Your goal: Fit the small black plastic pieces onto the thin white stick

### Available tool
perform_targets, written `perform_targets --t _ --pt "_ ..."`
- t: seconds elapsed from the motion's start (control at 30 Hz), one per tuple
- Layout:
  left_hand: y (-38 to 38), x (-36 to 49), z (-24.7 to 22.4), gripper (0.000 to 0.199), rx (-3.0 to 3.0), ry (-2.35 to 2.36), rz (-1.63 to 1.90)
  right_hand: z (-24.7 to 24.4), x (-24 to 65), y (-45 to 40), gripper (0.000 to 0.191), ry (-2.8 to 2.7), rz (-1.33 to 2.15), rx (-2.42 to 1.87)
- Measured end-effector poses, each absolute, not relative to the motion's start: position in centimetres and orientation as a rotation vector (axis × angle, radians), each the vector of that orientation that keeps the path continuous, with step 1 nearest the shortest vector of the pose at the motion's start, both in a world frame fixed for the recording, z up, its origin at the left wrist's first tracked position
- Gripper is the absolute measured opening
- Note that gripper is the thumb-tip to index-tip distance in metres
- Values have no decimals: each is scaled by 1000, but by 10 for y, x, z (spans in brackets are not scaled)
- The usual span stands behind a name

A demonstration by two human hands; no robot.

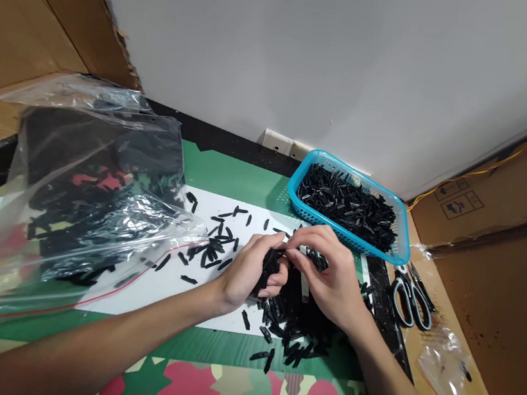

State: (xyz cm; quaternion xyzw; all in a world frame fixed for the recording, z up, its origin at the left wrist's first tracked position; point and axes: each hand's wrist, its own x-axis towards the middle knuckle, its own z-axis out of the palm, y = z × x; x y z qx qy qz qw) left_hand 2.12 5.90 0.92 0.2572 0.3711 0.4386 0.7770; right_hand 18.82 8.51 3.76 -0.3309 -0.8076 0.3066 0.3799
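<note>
My left hand (pixel 254 267) is curled around a clump of small black plastic pieces (pixel 270 268). Thumb and index finger of my right hand (pixel 324 270) pinch together right by the left thumb; whatever sits between those fingertips is too small to make out. Under both hands, many loose black pieces (pixel 297 331) lie in a heap. More of them are scattered on the white sheet (pixel 143 298) to the left. A blue plastic basket (pixel 406 239) behind my right hand holds a thick layer of similar black pieces.
A large clear zip bag (pixel 98 201) with black contents covers the left side. Scissors (pixel 410 301) and a small clear bag (pixel 445 364) lie on cardboard at the right. Cardboard walls (pixel 499 287) flank both sides; a white wall with a socket (pixel 278 142) stands behind.
</note>
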Motion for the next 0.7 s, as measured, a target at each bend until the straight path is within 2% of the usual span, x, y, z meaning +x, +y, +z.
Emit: perform_targets --t 0.2,0.37,0.7 --pt "60 18 14 43 574 766 907 28 188 92 12 -1715 1128 -958" --pt "59 17 10 38 560 775 951 19 186 96 20 -1535 1360 -1022" --pt "60 18 9 39 599 770 964 15 185 95 23 -1470 1449 -1008"
